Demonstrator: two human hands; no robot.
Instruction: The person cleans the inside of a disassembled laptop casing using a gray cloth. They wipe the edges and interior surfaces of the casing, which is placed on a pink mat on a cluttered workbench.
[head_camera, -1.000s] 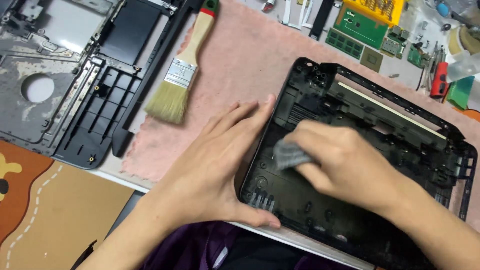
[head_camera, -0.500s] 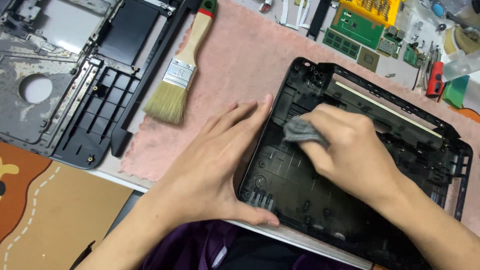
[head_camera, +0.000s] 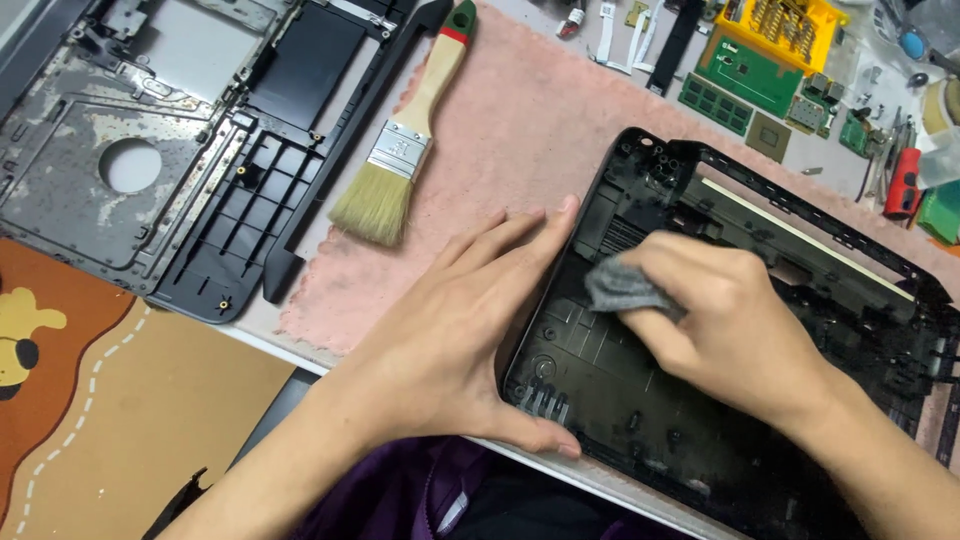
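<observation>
One black plastic laptop base shell (head_camera: 700, 400) lies at 4 o'clock on a pink mat (head_camera: 530, 130) on the desk (head_camera: 270, 325). Right hand (head_camera: 730, 330): fingers curled, pinching one grey cloth (head_camera: 625, 285) against the shell's inner floor. Left hand (head_camera: 460, 340): fingers together and flat on the mat, thumb hooked along the shell's near left edge. One paintbrush (head_camera: 410, 140), wooden handle with red and green tip, lies at 11 o'clock. One second, stripped chassis (head_camera: 190, 140) at 10 o'clock. One green circuit board (head_camera: 750, 80) and one yellow bit case (head_camera: 785, 25) at 1 o'clock. Brush ferrule: small silver label, unread.
</observation>
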